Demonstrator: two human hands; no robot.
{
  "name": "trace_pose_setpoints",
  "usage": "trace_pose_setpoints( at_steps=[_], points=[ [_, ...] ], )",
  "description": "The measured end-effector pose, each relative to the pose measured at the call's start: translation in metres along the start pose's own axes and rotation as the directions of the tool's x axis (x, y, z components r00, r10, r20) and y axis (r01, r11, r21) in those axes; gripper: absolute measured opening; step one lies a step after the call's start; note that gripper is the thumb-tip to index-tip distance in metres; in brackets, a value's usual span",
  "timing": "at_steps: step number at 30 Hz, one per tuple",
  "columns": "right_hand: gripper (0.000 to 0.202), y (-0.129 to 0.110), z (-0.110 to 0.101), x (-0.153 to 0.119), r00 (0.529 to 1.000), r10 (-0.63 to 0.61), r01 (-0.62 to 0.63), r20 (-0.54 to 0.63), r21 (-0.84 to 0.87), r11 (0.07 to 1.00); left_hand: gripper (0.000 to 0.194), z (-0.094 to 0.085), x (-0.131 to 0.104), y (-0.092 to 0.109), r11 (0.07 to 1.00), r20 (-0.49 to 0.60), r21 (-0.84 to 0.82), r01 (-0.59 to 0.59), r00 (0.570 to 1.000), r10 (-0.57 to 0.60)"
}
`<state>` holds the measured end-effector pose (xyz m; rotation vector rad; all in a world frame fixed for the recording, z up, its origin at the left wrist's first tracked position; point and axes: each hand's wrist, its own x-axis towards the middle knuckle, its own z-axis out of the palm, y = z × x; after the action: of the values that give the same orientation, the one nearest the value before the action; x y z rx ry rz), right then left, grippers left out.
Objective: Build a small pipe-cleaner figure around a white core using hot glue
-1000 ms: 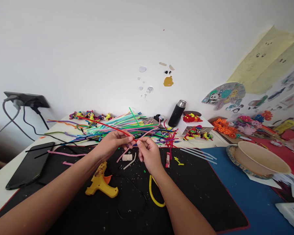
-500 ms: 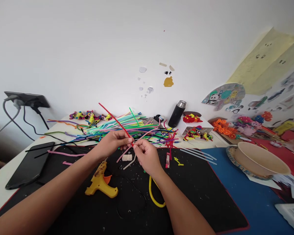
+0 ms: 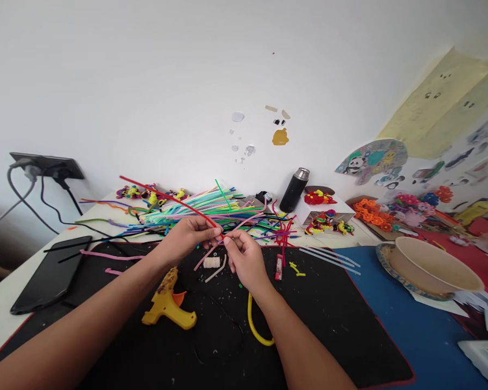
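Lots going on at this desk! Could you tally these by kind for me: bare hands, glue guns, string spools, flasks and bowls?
Hands: 2 (left hand, right hand)
Yellow glue gun: 1
String spool: 1
Black flask: 1
Beige bowl: 1
Total: 6

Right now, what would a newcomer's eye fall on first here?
Probably the heap of multicoloured pipe cleaners, at the back before the white wall. In front of it, the left hand and right hand pinch a red pipe cleaner. Nearer the viewer, a yellow glue gun lies on the black mat.
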<state>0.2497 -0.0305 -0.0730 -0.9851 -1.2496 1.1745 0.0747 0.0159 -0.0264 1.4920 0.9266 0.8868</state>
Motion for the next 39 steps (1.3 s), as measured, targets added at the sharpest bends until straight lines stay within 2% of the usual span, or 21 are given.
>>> trace_pose_setpoints(
  at_steps=[6, 11, 16, 22, 25, 27, 29, 32, 36, 39],
  points=[
    [0.029, -0.004, -0.002, 0.002, 0.998, 0.029, -0.025, -0.057, 0.076, 0.997, 0.035, 0.007, -0.001, -0.004, 0.993, 0.013, -0.119, 0.026, 1.000, -0.024],
    [0.028, -0.003, -0.002, 0.003, 0.997, 0.044, -0.037, -0.070, 0.092, 0.995, 0.035, 0.007, -0.002, -0.003, 0.994, 0.012, -0.106, 0.039, 0.999, -0.038],
    [0.024, 0.000, -0.002, 0.003, 0.999, 0.031, -0.029, -0.026, 0.060, 0.998, 0.039, 0.004, 0.001, -0.005, 0.997, 0.010, -0.069, 0.027, 1.000, -0.026],
    [0.025, 0.002, -0.002, 0.002, 0.999, 0.041, -0.041, 0.009, -0.039, 0.998, 0.041, 0.001, 0.001, -0.006, 0.998, -0.009, 0.051, -0.025, 1.000, 0.026],
    [0.020, 0.005, -0.003, 0.001, 0.998, -0.009, 0.020, 0.060, -0.179, 0.984, 0.037, -0.001, -0.003, -0.002, 0.973, 0.020, 0.213, -0.092, 0.996, 0.090],
    [0.017, 0.007, -0.003, 0.001, 0.996, -0.035, 0.052, 0.079, -0.231, 0.972, 0.035, -0.001, -0.004, 0.000, 0.958, 0.038, 0.264, -0.113, 0.994, 0.106],
    [0.019, 0.007, -0.002, 0.000, 0.997, -0.020, 0.035, 0.073, -0.211, 0.977, 0.037, 0.000, -0.003, 0.001, 0.976, 0.039, 0.204, -0.083, 0.996, 0.076],
    [0.024, 0.004, -0.001, 0.001, 0.998, 0.033, -0.028, 0.054, -0.093, 0.995, 0.040, 0.003, -0.001, 0.001, 0.999, 0.023, 0.047, -0.026, 0.999, 0.025],
    [0.030, -0.003, -0.001, 0.002, 0.998, 0.050, -0.051, 0.030, 0.035, 0.998, 0.040, 0.004, 0.001, -0.001, 0.994, -0.043, -0.105, 0.028, 0.999, -0.032],
    [0.032, -0.004, -0.001, 0.003, 0.998, 0.058, -0.059, 0.012, 0.090, 0.994, 0.038, 0.005, 0.001, -0.004, 0.975, -0.048, -0.212, 0.063, 0.996, -0.075]
  ],
)
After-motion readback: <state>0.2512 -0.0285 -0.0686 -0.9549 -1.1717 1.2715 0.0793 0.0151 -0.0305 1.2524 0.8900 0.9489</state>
